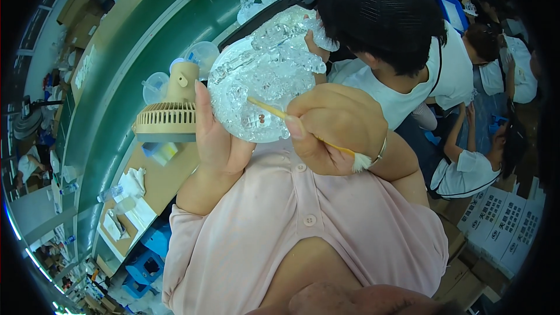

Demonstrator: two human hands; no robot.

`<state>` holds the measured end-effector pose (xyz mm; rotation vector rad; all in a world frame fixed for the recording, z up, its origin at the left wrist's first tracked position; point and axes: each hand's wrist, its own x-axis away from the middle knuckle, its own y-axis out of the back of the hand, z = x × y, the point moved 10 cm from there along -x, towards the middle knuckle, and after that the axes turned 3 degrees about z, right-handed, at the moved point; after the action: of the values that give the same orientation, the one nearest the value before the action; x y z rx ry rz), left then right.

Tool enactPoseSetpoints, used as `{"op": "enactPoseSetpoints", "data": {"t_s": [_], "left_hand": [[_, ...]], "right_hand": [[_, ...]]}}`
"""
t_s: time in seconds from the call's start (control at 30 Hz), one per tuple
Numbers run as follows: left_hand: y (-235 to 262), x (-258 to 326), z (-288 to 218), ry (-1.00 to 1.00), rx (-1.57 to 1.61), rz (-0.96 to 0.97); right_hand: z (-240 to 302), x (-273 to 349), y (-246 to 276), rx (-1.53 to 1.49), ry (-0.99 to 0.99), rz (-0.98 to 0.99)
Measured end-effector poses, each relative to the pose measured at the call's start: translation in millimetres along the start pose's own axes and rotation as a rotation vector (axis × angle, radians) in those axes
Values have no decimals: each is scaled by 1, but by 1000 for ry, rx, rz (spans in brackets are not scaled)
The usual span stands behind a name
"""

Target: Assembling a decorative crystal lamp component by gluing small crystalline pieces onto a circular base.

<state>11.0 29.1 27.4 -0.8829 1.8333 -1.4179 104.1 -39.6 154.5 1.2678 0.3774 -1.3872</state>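
Observation:
My left hand (217, 140) cups the near left edge of a round, clear, crystal-like ornament (251, 90), its thumb pointing up along the rim and its other fingers partly hidden beneath. Raised clear pieces cover the ornament, and a few small red spots show near its lower part. My right hand (338, 128) is closed round a slim brush (267, 107) with a yellow handle. The handle's bare end points at the ornament's surface; whether it touches I cannot tell. White bristles (361, 162) stick out below my right fist.
A beige fan (166, 114) stands just left of my left hand. Clear plastic cups (203, 55) are behind it on the green conveyor (137, 41). A co-worker (388, 29) sits close on the right, handling clear pieces. Blue bins (146, 265) and stacked cartons (496, 227) lie lower down.

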Motion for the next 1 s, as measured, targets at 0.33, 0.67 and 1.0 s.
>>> {"op": "enactPoseSetpoints", "data": {"t_s": [0.33,0.67,1.0], "left_hand": [[11,-4,-19,-29,93,6],[32,-24,-69,-218,-136,-130],[66,-51,-79,-283,-683,-254]], "right_hand": [[-28,10,56,-177,-78,-169],[-67,15,22,-30,-203,-57],[-178,54,-88,-1235,-1126,16]]}}
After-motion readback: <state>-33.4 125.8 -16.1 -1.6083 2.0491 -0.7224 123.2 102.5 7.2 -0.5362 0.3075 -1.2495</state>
